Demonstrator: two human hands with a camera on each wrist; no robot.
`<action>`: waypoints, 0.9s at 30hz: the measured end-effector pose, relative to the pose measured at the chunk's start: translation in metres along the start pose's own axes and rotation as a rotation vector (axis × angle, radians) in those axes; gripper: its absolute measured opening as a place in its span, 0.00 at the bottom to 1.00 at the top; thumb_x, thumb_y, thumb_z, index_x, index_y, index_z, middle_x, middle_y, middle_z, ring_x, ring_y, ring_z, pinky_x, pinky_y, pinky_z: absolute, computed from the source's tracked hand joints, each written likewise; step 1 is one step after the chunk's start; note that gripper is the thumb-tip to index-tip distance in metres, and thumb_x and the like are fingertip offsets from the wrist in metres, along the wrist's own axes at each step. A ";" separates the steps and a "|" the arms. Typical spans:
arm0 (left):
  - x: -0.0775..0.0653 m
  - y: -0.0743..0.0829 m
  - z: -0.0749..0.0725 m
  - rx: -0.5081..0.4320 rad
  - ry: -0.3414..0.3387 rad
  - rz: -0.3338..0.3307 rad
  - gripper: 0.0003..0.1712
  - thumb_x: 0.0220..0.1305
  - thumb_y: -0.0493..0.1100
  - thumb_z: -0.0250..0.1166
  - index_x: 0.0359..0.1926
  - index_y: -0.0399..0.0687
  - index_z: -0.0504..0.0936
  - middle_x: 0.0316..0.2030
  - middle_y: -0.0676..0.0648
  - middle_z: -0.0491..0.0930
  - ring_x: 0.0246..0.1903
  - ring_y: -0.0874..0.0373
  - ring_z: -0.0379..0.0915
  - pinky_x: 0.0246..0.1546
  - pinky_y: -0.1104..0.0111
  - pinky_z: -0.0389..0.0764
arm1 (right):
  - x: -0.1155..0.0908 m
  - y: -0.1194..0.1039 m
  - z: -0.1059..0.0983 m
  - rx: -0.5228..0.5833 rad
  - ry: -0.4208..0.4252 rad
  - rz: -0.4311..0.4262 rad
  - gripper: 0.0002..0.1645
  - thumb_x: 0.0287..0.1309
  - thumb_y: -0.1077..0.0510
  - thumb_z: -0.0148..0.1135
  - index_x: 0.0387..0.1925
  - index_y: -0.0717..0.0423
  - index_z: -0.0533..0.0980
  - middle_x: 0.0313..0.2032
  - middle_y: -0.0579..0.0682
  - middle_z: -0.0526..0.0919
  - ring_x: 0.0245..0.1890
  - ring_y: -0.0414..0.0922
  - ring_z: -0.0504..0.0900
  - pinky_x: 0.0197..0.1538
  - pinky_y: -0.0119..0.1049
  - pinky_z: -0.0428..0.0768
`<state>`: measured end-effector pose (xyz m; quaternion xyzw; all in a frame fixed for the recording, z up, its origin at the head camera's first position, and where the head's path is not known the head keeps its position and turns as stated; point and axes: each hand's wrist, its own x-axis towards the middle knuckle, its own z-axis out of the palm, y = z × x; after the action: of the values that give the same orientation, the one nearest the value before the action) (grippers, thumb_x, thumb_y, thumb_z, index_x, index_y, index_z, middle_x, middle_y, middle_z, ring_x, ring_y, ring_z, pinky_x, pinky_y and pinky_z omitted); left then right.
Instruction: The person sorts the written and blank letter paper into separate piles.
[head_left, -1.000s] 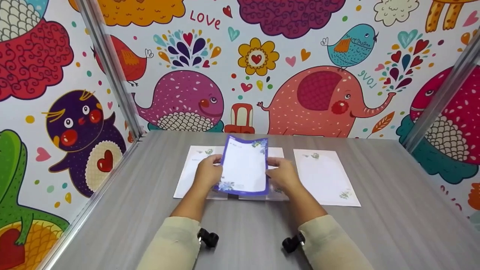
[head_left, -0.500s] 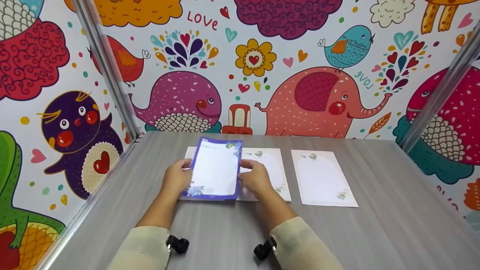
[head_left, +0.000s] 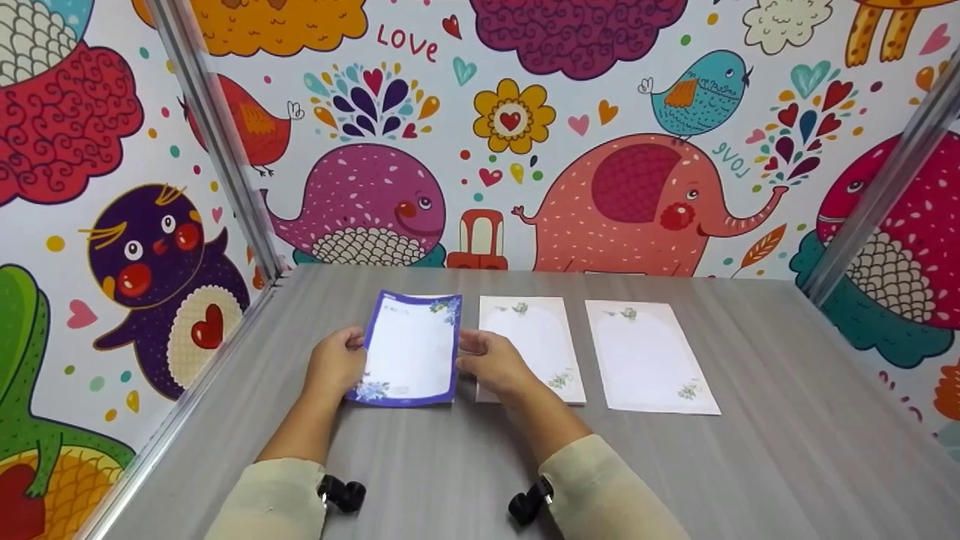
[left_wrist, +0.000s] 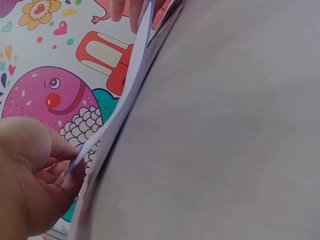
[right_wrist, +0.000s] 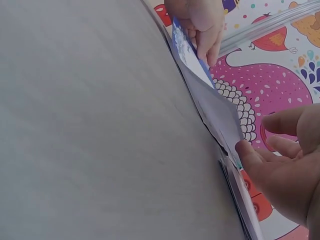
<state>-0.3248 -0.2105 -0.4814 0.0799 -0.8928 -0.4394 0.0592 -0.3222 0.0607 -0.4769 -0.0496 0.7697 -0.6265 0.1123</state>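
A sheet of paper with a purple border and blue flowers hangs just over the left spot on the table, its edges curving up. My left hand pinches its left edge between thumb and fingers, as the left wrist view also shows. At the sheet's right edge is my right hand. In the right wrist view, the right thumb touches the paper while the other fingers stand apart from it. The white stationery beneath the purple sheet is almost wholly hidden.
A stack of white floral paper lies in the middle, partly behind my right hand. Another white floral sheet lies to its right on the grey table. Cartoon-printed walls with metal posts enclose the back and sides.
Both hands have carried the purple-bordered sheet left and lowered it over the left stationery. The middle stack has come into view, and the right hand's fingers have loosened from the edge.
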 end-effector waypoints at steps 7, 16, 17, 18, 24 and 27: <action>0.000 0.002 -0.001 0.068 -0.003 -0.019 0.28 0.74 0.41 0.56 0.70 0.33 0.78 0.65 0.33 0.82 0.69 0.35 0.76 0.75 0.45 0.72 | -0.001 -0.001 -0.006 -0.043 0.003 0.053 0.31 0.71 0.60 0.65 0.74 0.56 0.74 0.68 0.57 0.83 0.70 0.55 0.81 0.74 0.53 0.79; 0.000 0.020 -0.004 0.032 0.042 -0.035 0.27 0.78 0.46 0.55 0.72 0.41 0.77 0.68 0.36 0.80 0.71 0.37 0.74 0.75 0.45 0.72 | -0.005 -0.003 -0.014 0.007 -0.052 0.020 0.31 0.73 0.53 0.66 0.73 0.57 0.75 0.68 0.56 0.83 0.64 0.52 0.85 0.68 0.50 0.84; 0.001 0.023 -0.002 0.020 0.040 -0.032 0.27 0.78 0.46 0.55 0.72 0.41 0.76 0.69 0.36 0.80 0.71 0.38 0.74 0.75 0.45 0.72 | -0.006 -0.004 -0.016 0.009 -0.059 0.015 0.32 0.73 0.51 0.67 0.73 0.57 0.75 0.67 0.56 0.83 0.64 0.52 0.85 0.68 0.49 0.85; 0.001 0.026 0.000 0.009 0.036 -0.029 0.27 0.79 0.47 0.56 0.73 0.42 0.76 0.69 0.37 0.80 0.71 0.38 0.74 0.75 0.45 0.72 | -0.007 -0.005 -0.020 0.008 -0.061 0.006 0.32 0.73 0.50 0.67 0.72 0.57 0.75 0.67 0.55 0.83 0.64 0.52 0.85 0.67 0.49 0.85; 0.003 0.046 0.030 -0.040 0.025 0.056 0.25 0.76 0.46 0.61 0.69 0.43 0.81 0.64 0.39 0.84 0.66 0.41 0.80 0.71 0.49 0.77 | -0.010 -0.006 -0.053 -0.049 -0.011 -0.061 0.29 0.74 0.51 0.65 0.71 0.58 0.77 0.66 0.57 0.84 0.67 0.54 0.84 0.69 0.49 0.83; 0.003 0.058 0.046 -0.069 0.015 0.117 0.25 0.72 0.44 0.63 0.66 0.40 0.83 0.61 0.39 0.86 0.61 0.42 0.83 0.68 0.50 0.80 | -0.012 -0.004 -0.073 -0.078 0.024 -0.081 0.28 0.74 0.55 0.65 0.70 0.59 0.77 0.67 0.60 0.84 0.67 0.55 0.84 0.69 0.49 0.84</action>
<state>-0.3406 -0.1407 -0.4633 0.0287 -0.8798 -0.4651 0.0941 -0.3284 0.1319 -0.4575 -0.0776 0.7922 -0.6005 0.0757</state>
